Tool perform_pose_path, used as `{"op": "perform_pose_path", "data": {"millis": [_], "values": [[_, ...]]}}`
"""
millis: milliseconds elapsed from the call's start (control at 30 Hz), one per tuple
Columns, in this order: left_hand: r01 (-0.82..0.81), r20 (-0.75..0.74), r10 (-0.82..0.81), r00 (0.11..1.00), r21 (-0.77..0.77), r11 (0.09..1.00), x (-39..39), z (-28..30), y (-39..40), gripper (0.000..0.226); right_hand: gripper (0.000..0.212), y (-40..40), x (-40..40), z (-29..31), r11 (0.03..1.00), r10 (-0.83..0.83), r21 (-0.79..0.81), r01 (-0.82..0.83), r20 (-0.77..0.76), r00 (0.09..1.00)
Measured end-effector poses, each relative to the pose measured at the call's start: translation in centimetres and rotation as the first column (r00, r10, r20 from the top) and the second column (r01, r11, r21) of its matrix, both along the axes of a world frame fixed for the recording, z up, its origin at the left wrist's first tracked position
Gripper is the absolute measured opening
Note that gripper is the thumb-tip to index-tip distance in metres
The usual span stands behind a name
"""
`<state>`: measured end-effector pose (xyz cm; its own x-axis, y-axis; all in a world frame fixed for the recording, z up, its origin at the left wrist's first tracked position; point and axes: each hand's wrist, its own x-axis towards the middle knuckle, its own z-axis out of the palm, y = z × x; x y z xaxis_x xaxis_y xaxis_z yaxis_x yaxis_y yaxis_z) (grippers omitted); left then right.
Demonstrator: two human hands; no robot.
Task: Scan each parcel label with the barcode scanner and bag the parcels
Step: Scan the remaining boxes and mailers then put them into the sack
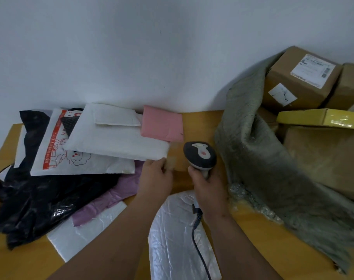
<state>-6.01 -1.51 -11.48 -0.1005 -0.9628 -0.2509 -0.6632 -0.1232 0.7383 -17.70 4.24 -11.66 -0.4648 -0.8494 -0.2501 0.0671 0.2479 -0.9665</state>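
My right hand (207,186) grips the handle of a grey barcode scanner (200,153), head pointing away over the wooden table (198,122); its coiled cable (196,225) runs back along my forearm. My left hand (155,178) pinches the near right corner of a large white padded mailer (115,138). On that mailer lie a smaller white mailer (115,117) and a pink parcel (162,124). Under it sit a white mailer with red print (57,156), black bags (30,199) and a mauve bag (111,197). A large grey-green woven sack (262,158) gapes at the right.
Cardboard boxes (301,77) and a flat yellow box (323,118) are piled inside and behind the sack. A clear plastic bag (176,239) lies between my forearms and a white bag (85,231) lies near the front left. A white wall stands close behind the table.
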Motion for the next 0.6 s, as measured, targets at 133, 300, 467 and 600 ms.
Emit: {"op": "perform_pose_path", "data": {"millis": [133, 300, 467, 600], "values": [[-0.178, -0.305, 0.249, 0.919, 0.245, 0.953, 2.1, 1.9, 1.6, 0.01, 0.029, 1.7, 1.9, 2.0, 0.995, 0.016, -0.098, -0.023, -0.069, 0.997], [-0.168, -0.384, 0.323, 0.865, 0.384, 0.908, 4.6, 3.3, 3.0, 0.021, 0.026, 3.7, 4.2, 3.2, 0.989, 0.052, -0.13, -0.066, -0.106, 0.993], [-0.238, -0.405, 0.344, 0.847, 0.289, 0.927, 7.8, 4.7, 4.4, 0.027, 0.026, 5.7, 6.1, 4.6, 0.988, 0.034, -0.15, -0.045, -0.075, 0.997], [-0.252, -0.346, 0.298, 0.89, 0.172, 0.952, 9.7, 6.0, 5.6, 0.042, 0.025, 6.8, 7.2, 6.0, 0.986, 0.013, -0.166, -0.028, -0.089, 0.996]]}}
